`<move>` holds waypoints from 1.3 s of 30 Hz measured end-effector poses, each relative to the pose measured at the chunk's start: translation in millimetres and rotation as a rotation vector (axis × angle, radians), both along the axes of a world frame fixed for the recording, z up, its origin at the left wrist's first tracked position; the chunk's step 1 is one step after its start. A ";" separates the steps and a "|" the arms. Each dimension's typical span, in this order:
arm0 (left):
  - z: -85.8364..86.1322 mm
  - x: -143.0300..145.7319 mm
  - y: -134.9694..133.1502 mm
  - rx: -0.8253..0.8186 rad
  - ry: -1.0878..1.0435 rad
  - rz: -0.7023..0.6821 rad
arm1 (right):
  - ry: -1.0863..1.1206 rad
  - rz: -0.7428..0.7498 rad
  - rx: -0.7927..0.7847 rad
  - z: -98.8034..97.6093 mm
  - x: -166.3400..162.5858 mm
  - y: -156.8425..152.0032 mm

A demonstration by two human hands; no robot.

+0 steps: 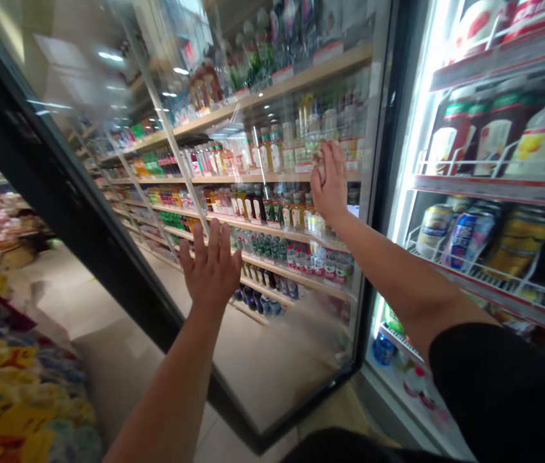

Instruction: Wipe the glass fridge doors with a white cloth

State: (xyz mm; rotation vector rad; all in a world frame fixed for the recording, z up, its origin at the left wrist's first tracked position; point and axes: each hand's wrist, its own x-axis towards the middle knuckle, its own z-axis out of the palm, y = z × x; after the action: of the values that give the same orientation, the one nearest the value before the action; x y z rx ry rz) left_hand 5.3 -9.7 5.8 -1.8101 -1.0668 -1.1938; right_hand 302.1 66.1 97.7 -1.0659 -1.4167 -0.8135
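A glass cooler door [272, 360] with a black frame stands swung out in front of me. My left hand [211, 267] is open with its fingers spread, palm flat on the glass near the door's middle. Higher and to the right, my right hand [329, 183] also lies against the glass, fingers stretched upward and close together, holding nothing. Through and in the glass show shelves of bottled drinks [272, 212]. My right arm has a black sleeve [499, 386].
To the right is the lit cooler interior, its wire shelves [489, 273] holding cans [465, 235] and large bottles [494, 135]. At the lower left lie yellow snack packets [7, 386]. Pale floor tiles [84, 302] run down the aisle behind the door.
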 end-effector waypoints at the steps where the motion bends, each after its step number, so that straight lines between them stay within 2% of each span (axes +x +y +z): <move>1: -0.1 0.1 -0.1 0.001 0.001 0.000 | 0.044 -0.004 0.012 -4.6 1.7 0.8; 3: 0.0 0.3 -0.7 0.005 0.003 0.006 | -0.043 0.022 0.005 -17.0 1.5 -3.9; 7: 1.0 1.4 -3.2 0.010 0.020 0.029 | -0.447 0.107 -0.084 -35.3 2.0 -21.3; 9: 1.4 2.1 -4.1 0.011 0.022 0.030 | -0.393 0.087 -0.091 -37.1 5.7 -23.1; 11: 1.4 2.6 -4.3 0.012 0.016 0.024 | -0.218 0.047 -0.073 -40.2 6.7 -21.3; 13: 1.0 3.0 -4.1 0.009 0.006 0.016 | -0.120 0.032 -0.076 -50.8 0.9 -21.7; 14: 0.8 3.1 -4.0 0.008 0.002 0.012 | -0.140 0.043 -0.093 -59.4 -4.4 -23.9; 18: 0.7 3.5 -5.0 0.008 -0.001 0.011 | -0.580 0.203 -0.198 -96.7 -24.3 -39.0; 20: 1.0 3.5 -5.6 0.013 0.009 0.025 | -0.693 0.242 -0.209 -104.0 -24.8 -41.9; 24: 1.2 3.0 -5.3 0.030 0.030 0.054 | -0.454 0.132 -0.181 -103.0 -15.9 -35.9; 26: 1.1 2.6 -4.7 0.025 0.037 0.058 | -0.385 0.106 -0.185 -109.9 -15.3 -34.2; 30: 1.0 2.2 -3.9 0.011 0.037 0.069 | -0.615 0.191 -0.228 -134.9 -16.2 -37.6; 33: 0.9 2.3 -3.1 0.003 0.021 0.072 | -0.697 0.226 -0.234 -135.5 -5.6 -34.9; 35: 0.8 2.1 -2.2 -0.002 0.008 0.061 | -0.521 0.188 -0.213 -128.1 5.1 -28.2; 37: 0.7 1.8 -1.2 -0.008 -0.002 0.052 | -0.238 0.134 -0.162 -124.7 13.2 -21.0; 39: 0.9 1.5 -0.7 -0.016 -0.012 0.049 | -0.024 0.094 -0.116 -132.2 16.7 -17.1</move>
State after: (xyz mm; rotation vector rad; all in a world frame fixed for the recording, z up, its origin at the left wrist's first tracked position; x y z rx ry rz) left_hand 6.8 -10.5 6.7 -1.7802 -1.1242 -1.1713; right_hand 318.8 49.1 -34.4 -1.0718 -1.5376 -0.6854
